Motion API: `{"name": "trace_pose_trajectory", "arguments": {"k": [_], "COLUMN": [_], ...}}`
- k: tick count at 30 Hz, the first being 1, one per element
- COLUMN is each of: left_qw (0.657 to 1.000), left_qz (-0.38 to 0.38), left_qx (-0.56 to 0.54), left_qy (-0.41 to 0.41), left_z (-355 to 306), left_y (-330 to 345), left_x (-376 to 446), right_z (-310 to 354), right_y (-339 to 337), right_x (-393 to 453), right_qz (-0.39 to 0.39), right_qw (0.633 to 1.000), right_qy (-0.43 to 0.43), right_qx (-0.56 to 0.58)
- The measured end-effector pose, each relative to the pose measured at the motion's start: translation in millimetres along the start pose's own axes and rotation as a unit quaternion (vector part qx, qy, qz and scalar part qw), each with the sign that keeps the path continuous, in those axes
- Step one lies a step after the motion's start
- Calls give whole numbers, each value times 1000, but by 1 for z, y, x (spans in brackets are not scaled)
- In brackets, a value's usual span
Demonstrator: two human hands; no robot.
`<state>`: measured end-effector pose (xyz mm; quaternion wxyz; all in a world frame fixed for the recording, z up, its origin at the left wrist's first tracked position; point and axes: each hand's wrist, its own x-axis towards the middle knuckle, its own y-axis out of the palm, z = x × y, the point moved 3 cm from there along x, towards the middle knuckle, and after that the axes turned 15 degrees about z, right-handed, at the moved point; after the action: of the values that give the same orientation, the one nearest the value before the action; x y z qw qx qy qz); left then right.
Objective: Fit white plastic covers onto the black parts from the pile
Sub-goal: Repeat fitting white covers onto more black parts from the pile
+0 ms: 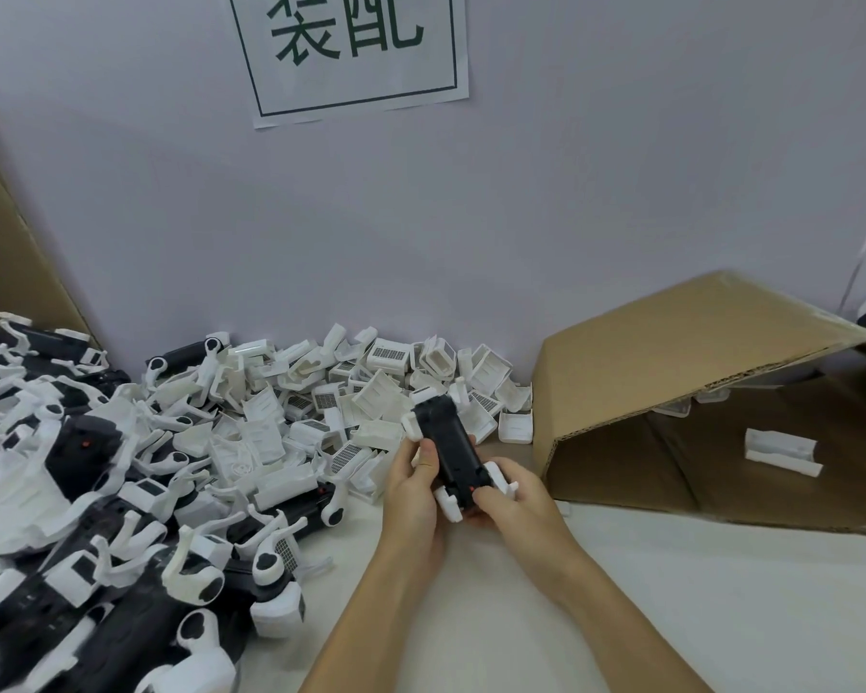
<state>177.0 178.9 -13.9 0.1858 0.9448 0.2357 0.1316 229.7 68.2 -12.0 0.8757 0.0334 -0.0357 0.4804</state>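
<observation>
A black part (450, 445) with white legs at its corners is held lengthwise above the white table. My left hand (413, 485) grips its left side, thumb lying on the black top. My right hand (508, 497) holds the near end, thumb by a small red mark. A heap of loose white covers (321, 392) lies behind and left of my hands, against the wall. A pile of black parts with white arms (86, 517) fills the left side.
A cardboard box (671, 372) lies on its side at the right, open toward me, with a white piece (781, 450) inside. Another cardboard sheet (11, 252) leans at far left. A paper sign (351, 47) hangs on the wall.
</observation>
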Motion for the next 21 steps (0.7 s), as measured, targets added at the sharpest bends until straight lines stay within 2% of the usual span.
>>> {"name": "trace_pose_trajectory", "arguments": {"k": [9, 16, 21], "left_qw": [1000, 1000, 1000], "left_qz": [10, 4, 16], "left_qx": [-6, -10, -6], "left_qy": [-9, -5, -6], "left_z": [-3, -3, -5], "left_y": [5, 4, 7], "left_x": [-3, -3, -5], "right_z": [0, 3, 4], "right_y": [2, 3, 4], "right_x": [0, -2, -2], "right_qz": [-9, 17, -3], "right_qw": [999, 999, 1000], "right_qy": [4, 3, -6], "right_qx": [35, 35, 13]}}
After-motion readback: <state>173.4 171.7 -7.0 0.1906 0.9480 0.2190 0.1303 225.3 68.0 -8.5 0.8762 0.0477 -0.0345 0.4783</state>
